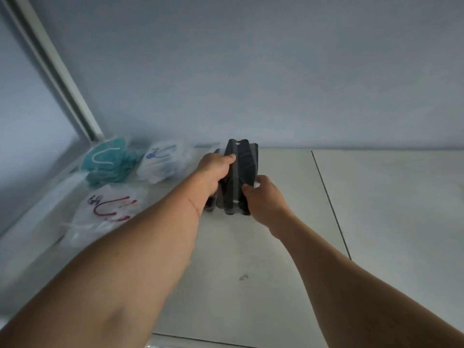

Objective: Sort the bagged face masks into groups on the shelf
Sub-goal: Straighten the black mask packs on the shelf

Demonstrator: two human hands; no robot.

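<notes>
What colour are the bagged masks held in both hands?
Black masks, seen in the head view.

Around the work, we see little else.
We see a pale wall (251, 71) behind, a white frame post (62, 79) at the back left corner, a small dark mark (243, 277) near the front edge.

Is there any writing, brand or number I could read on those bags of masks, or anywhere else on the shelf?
Nothing here can be read.
Clear bag with red ear loops: dark print at its upper left, too blurred to read.
Clear bag of white masks with blue loops: blue marks, too blurred.
Teal mask bag: no print shows.
Black mask bundle, gripped by left hand and right hand: no text shows.
</notes>
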